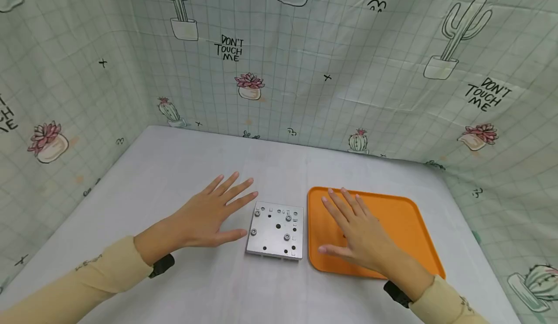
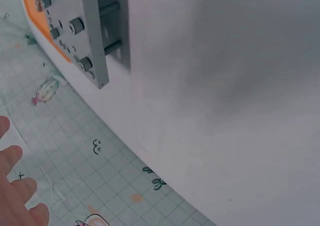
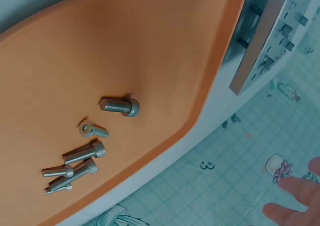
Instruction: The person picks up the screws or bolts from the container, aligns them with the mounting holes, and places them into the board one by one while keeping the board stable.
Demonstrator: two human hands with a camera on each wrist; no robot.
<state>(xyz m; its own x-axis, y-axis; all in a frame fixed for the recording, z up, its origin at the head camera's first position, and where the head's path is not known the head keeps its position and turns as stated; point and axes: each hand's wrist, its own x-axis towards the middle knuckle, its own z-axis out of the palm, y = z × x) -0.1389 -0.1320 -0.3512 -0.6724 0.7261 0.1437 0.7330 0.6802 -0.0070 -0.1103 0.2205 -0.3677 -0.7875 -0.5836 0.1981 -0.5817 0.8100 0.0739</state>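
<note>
Two flat, spread hands hold nothing: the left hand [image 1: 208, 216] hovers just left of a metal plate [image 1: 276, 230], while the right hand [image 1: 355, 234] hovers over an orange tray [image 1: 410, 227] where loose screws [image 3: 80, 161] lie, nearer that hand.

The plate [image 1: 275, 230] left of the tray is matt grey metal, smooth, with small metal screw heads set in it. The tray [image 1: 405, 217] is smooth orange plastic with a dull sheen, and the loose screws [image 3: 120, 106] in it are bare metal with threaded shanks. The table [image 1: 174, 169] is covered in matt white sheet; the far walls [image 1: 348, 48] are thin, creased printed film.
</note>
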